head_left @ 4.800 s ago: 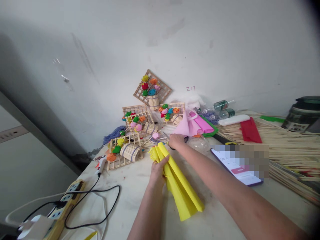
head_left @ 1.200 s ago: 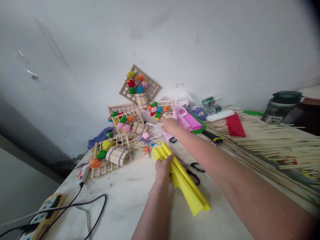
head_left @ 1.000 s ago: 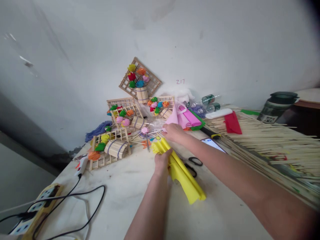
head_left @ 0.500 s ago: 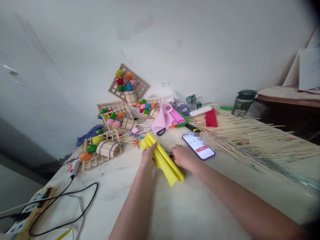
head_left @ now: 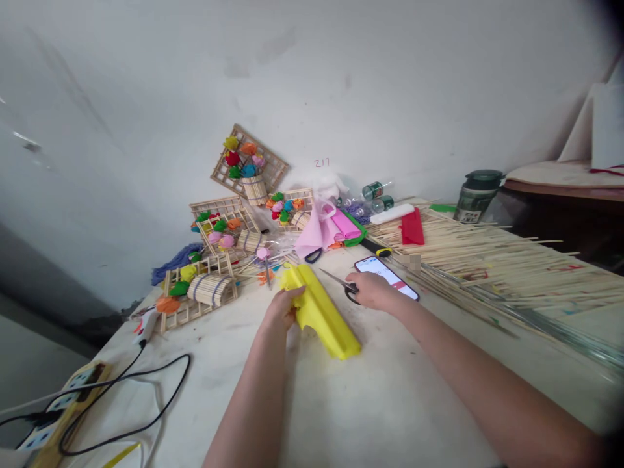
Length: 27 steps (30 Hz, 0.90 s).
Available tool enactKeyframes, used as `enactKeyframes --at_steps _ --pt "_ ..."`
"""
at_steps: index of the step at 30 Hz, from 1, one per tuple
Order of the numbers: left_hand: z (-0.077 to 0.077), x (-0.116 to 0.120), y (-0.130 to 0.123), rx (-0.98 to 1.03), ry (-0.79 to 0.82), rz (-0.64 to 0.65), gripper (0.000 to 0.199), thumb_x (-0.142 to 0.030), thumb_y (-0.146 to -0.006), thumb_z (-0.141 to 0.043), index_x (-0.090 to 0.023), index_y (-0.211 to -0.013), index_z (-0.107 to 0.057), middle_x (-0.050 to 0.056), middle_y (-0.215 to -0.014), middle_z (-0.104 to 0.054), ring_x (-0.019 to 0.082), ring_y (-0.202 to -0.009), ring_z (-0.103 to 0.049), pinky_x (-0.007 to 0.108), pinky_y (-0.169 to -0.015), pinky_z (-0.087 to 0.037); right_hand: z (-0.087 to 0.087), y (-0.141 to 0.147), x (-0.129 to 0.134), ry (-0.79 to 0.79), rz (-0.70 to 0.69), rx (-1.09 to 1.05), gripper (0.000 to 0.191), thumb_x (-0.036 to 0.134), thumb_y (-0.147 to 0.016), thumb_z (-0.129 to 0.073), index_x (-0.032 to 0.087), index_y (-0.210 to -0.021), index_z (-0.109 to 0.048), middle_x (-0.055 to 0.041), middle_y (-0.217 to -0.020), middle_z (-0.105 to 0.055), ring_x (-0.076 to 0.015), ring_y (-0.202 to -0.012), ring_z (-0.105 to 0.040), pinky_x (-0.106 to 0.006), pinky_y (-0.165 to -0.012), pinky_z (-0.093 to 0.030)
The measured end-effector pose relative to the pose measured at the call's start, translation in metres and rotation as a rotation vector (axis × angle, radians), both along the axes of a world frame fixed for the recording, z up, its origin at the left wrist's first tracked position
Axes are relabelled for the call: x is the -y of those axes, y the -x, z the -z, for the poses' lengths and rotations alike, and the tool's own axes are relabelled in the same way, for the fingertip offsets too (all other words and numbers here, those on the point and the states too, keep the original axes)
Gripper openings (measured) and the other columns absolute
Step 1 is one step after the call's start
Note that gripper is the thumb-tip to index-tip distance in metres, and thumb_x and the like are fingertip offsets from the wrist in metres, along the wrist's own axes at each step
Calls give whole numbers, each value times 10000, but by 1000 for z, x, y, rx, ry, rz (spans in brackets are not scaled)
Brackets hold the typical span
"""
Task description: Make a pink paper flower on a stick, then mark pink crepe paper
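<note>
Scissors (head_left: 350, 286) now clear of yellow paper (head_left: 325, 315), right hand (head_left: 373, 290) fingers clamped on them; left hand (head_left: 283, 309) pinching paper near middle of surface (head_left: 361, 416); flower panels (head_left: 209, 290) toward back-left corner look finished, paper edge notched, bulk looks uncut

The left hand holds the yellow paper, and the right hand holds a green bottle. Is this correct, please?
Not entirely: the right hand holds scissors, as the head view shows. The left hand does hold the yellow paper.
</note>
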State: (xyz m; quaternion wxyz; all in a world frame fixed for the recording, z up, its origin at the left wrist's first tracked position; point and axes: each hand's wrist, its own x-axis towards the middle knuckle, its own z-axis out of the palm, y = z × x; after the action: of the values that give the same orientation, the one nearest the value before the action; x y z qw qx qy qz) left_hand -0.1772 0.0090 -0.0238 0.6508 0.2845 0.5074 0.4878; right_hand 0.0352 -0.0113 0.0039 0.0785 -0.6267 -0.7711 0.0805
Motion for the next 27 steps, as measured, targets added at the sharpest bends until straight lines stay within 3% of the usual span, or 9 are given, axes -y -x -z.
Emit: enactKeyframes --at_steps 5,8,10,13,19,23,27 --pt "-6 5 10 -64 -23 105 407 -80 -520 -728 -135 -897 -586 92 -803 -672 202 -617 -642 303 -584 -531 10 -1 -9 10 97 -305 443 157 -694 -529 193 -1135 -548 -56 -928 -660 -158 -801 -598 -208 -622 -379" --pt "-9 8 15 -112 -16 166 377 -111 -538 -732 -135 -882 -580 90 -814 -672 202 -626 -644 305 -587 -533 14 7 -9 -4 112 -373 425 239 -712 -551 188 -1134 -545 -53 -912 -662 -157 -792 -597 -204 -610 -380" --pt "-10 8 16 -125 7 211 352 -123 -560 -718 -119 -884 -580 101 -794 -673 218 -636 -645 328 -601 -536 14 15 -3 -46 104 -327 356 301 -728 -538 189 -1062 -589 -60 -893 -666 -171 -799 -597 -216 -614 -379" --pt "-11 8 16 -136 41 177 339 -104 -585 -687 -121 -906 -579 98 -773 -675 230 -638 -646 347 -606 -538 7 27 10 -109 1 -197 268 296 -788 -448 184 -948 -631 -80 -884 -669 -188 -808 -600 -241 -650 -375" --pt "-12 6 11 -146 61 85 221 -76 -644 -600 -121 -860 -582 95 -734 -667 223 -585 -640 353 -563 -536 -6 35 25 -98 16 -31 330 333 -820 -393 136 -1006 -582 -135 -894 -660 -234 -832 -604 -285 -670 -381" --pt "-11 4 7 -152 73 32 190 -74 -656 -580 -118 -841 -570 87 -706 -657 216 -549 -631 354 -530 -532 -5 34 24 -87 37 -30 352 406 -794 -434 143 -979 -577 -134 -880 -658 -247 -837 -603 -294 -665 -386" --pt "-4 0 -1 -98 92 -10 202 -60 -665 -556 -127 -856 -554 67 -707 -650 199 -555 -631 326 -513 -529 -2 36 23 -104 33 -47 298 341 -758 -484 159 -981 -559 -112 -872 -658 -240 -828 -606 -284 -649 -386"
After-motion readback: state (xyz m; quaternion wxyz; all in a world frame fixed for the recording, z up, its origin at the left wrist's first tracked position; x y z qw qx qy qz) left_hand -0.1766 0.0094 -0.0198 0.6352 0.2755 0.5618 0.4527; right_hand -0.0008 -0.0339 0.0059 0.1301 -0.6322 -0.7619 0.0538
